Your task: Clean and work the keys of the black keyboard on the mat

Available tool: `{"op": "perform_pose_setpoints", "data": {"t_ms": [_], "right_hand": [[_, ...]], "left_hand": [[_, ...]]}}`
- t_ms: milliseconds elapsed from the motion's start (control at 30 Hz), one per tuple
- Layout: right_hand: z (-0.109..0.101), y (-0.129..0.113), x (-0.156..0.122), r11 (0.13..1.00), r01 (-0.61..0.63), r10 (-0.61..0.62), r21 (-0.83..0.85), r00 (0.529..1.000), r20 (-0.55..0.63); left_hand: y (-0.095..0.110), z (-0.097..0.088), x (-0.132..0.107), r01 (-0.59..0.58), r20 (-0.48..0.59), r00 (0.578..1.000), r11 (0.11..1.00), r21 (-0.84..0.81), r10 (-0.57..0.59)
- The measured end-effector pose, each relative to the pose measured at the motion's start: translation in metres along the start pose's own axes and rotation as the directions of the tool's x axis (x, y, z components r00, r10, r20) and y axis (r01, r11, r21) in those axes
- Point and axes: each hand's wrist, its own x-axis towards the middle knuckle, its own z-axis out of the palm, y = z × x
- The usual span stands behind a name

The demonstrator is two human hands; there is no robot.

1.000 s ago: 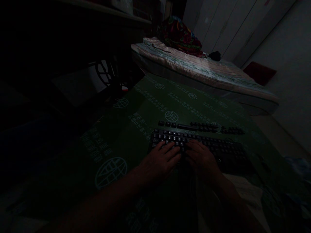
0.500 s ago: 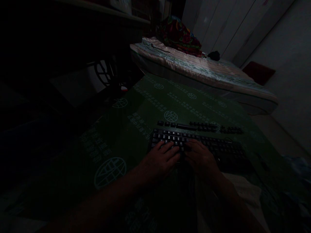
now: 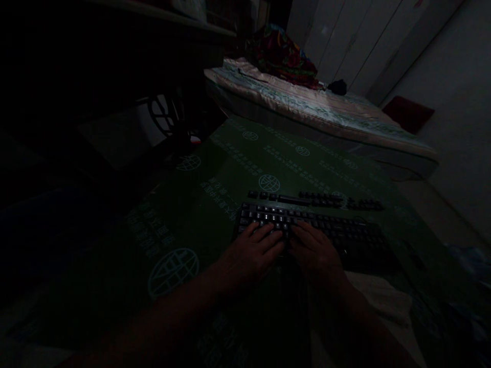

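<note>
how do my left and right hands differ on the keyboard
The left hand lies over the left end of the keyboard, fingers spread and angled rightward. The right hand sits nearer the middle, fingers closer together and angled leftward. The left forearm crosses the green mat, while the right passes a pale cloth. Both rest palm down with fingertips on the keys, holding nothing.

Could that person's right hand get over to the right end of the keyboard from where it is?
Probably yes. The right hand rests mid-way along the keyboard, beside the left hand, and the keys to its right look bare, though the dim light hides detail.
</note>
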Motion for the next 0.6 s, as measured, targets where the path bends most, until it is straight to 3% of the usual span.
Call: {"op": "perform_pose_setpoints", "data": {"t_ms": [233, 600], "right_hand": [[0.002, -0.006, -0.006, 0.996, 0.042, -0.047, -0.077, 0.997, -0.062], [0.004, -0.011, -0.010, 0.997, 0.013, -0.017, -0.071, 0.999, -0.046]], "left_hand": [[-0.001, 0.000, 0.001, 0.005, 0.021, 1.000, 1.000, -0.005, -0.005], [-0.001, 0.000, 0.000, 0.008, 0.012, 1.000, 1.000, -0.006, -0.008]]}}
